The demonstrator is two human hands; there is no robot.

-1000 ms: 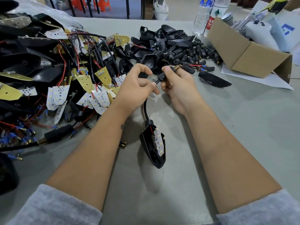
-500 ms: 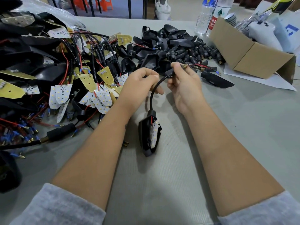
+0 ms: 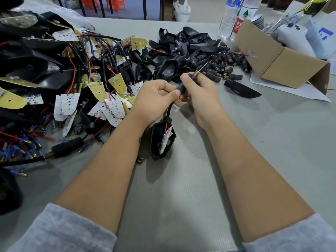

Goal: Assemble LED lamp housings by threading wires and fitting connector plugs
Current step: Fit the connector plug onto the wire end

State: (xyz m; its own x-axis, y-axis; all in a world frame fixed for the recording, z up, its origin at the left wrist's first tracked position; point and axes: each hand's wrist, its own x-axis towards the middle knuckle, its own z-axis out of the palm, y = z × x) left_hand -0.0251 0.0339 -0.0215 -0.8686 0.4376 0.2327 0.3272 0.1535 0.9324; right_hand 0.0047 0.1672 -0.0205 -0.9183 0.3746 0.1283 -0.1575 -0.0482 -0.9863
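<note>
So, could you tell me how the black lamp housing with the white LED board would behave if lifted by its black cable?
The black lamp housing would likely dangle and swing, since its black cable bends. It seems light. The white LED board sits tilted, so it may shift.

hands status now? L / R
Left hand: closed, fingers pinching the black stem above the lamp housing.
Right hand: closed, fingers gripping the connector plug, wires threaded through.

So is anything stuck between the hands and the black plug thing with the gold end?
No. The left hand and right hand both grip the black connector plug with the brass threaded tip directly.
</note>
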